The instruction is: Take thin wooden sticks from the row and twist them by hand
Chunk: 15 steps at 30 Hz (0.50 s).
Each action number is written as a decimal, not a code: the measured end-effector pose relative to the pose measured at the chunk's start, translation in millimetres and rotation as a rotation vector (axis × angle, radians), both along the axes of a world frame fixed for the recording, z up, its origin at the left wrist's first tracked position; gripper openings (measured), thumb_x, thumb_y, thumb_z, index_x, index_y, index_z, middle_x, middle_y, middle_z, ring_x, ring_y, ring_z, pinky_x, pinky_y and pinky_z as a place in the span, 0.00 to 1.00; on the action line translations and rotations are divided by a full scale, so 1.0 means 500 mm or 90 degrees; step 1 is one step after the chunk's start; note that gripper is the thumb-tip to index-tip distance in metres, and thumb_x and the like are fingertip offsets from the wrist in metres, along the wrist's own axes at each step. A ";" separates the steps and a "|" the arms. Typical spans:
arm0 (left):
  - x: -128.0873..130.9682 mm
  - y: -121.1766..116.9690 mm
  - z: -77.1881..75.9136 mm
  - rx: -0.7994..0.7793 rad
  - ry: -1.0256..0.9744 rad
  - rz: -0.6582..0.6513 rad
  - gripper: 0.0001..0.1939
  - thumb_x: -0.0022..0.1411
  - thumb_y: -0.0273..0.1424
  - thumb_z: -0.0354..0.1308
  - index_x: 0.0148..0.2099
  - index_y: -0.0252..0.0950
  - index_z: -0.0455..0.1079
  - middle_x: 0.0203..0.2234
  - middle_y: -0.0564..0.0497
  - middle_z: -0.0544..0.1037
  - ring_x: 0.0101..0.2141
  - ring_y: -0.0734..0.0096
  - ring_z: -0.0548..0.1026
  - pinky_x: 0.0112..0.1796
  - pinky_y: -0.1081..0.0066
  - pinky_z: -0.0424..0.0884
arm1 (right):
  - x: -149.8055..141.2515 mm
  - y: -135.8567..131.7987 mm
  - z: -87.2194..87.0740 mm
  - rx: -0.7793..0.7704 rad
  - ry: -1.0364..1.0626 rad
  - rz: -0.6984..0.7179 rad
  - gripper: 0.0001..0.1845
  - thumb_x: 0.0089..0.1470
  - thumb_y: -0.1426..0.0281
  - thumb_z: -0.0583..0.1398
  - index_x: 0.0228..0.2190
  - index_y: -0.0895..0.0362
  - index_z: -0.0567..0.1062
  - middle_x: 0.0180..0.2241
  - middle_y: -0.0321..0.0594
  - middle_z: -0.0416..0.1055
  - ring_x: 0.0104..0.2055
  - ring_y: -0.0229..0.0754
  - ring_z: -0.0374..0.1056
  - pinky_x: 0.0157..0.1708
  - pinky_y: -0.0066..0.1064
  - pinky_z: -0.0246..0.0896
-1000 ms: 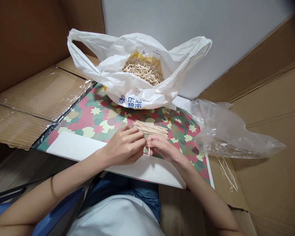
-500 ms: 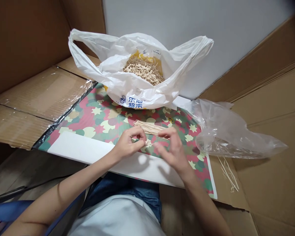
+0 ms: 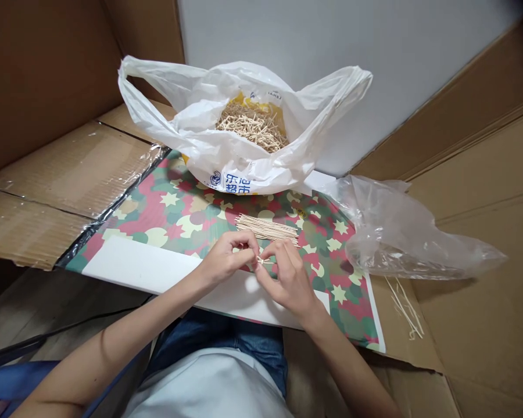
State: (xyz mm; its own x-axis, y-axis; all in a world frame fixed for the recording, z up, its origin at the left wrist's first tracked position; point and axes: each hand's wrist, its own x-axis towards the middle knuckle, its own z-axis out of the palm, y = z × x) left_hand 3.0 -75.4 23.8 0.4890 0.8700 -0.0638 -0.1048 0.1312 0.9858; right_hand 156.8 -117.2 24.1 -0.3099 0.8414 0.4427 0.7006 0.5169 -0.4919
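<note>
My left hand (image 3: 230,255) is closed in a pinch over the front of the patterned mat. Opposite it, my right hand (image 3: 287,276) pinches too, and the fingertips of both meet around a small knotted piece of pale, thin strands (image 3: 264,261). Its exact make-up is partly hidden by the fingers. Just beyond the hands lies a bundle of thin pale sticks (image 3: 265,226), side by side on the camouflage-patterned mat (image 3: 187,223).
A white plastic bag (image 3: 261,168) stands open behind, holding many short pale pieces (image 3: 253,126). To the right lies a clear plastic bag (image 3: 401,232), with several loose strands (image 3: 405,307) on cardboard. A white strip (image 3: 139,264) runs along the front edge; cardboard walls (image 3: 483,302) flank the table.
My right hand has moved left and closed its fingers on the small knotted piece beside my left hand. My left hand stays pinched in about the same place.
</note>
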 end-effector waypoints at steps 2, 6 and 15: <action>-0.003 0.002 0.003 0.052 0.025 -0.027 0.04 0.45 0.25 0.51 0.21 0.31 0.64 0.18 0.56 0.64 0.22 0.79 0.63 0.24 0.78 0.61 | 0.014 0.003 0.014 -0.082 0.028 0.033 0.04 0.52 0.69 0.56 0.32 0.55 0.64 0.31 0.38 0.66 0.35 0.42 0.60 0.35 0.33 0.57; -0.010 0.009 0.011 0.147 0.094 -0.096 0.06 0.48 0.26 0.52 0.21 0.31 0.64 0.18 0.56 0.65 0.23 0.77 0.62 0.27 0.76 0.59 | 0.041 0.019 0.051 -0.227 -0.004 0.117 0.04 0.54 0.68 0.56 0.28 0.54 0.66 0.28 0.34 0.67 0.34 0.38 0.60 0.36 0.30 0.55; -0.024 0.011 0.026 0.161 0.052 -0.145 0.06 0.48 0.25 0.51 0.22 0.31 0.65 0.18 0.55 0.66 0.24 0.77 0.63 0.28 0.76 0.60 | 0.036 0.023 0.047 -0.206 0.124 0.164 0.08 0.50 0.73 0.56 0.21 0.55 0.66 0.21 0.32 0.65 0.28 0.37 0.56 0.31 0.30 0.52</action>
State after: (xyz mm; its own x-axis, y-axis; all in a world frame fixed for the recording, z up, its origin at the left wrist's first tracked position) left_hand -9.0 -70.0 36.6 0.6744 0.7325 0.0924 -0.0201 -0.1069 0.9941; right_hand 174.6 -105.7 47.8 -0.4641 0.8526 0.2400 0.4479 0.4597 -0.7669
